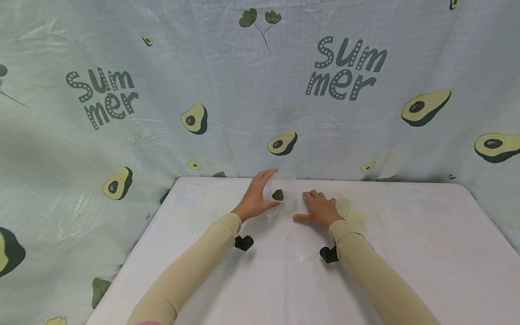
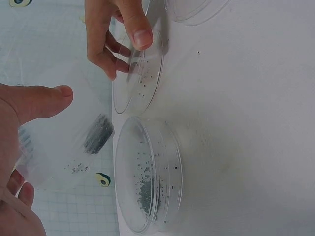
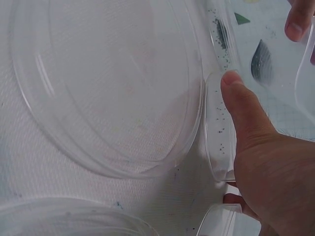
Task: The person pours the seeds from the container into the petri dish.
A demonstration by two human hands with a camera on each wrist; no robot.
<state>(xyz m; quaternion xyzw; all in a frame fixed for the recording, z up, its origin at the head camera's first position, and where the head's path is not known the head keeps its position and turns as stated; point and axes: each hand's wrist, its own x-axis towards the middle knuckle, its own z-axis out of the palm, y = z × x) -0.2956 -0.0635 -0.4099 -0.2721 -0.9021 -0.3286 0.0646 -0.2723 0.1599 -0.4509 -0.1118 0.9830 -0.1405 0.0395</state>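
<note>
My left hand (image 1: 253, 198) holds a clear plastic bag (image 2: 59, 137) between thumb and fingers. A dark clump of grains (image 2: 99, 133) lies in the bag. Below it stands a clear petri dish (image 2: 178, 162) with dark grains scattered and heaped inside. Beside that one, a second petri dish (image 2: 158, 73) holds a few scattered dark specks. My right hand (image 1: 321, 211) grips this second dish, thumb on the near rim and fingers at the far side. Part of that dish is hidden behind the hand.
Nearer me on the white table (image 1: 252, 289) lies another clear round dish or lid (image 1: 301, 259). One more clear round piece (image 1: 344, 205) sits just right of my right hand. A patterned curtain (image 1: 243, 90) hangs along the table's back edge.
</note>
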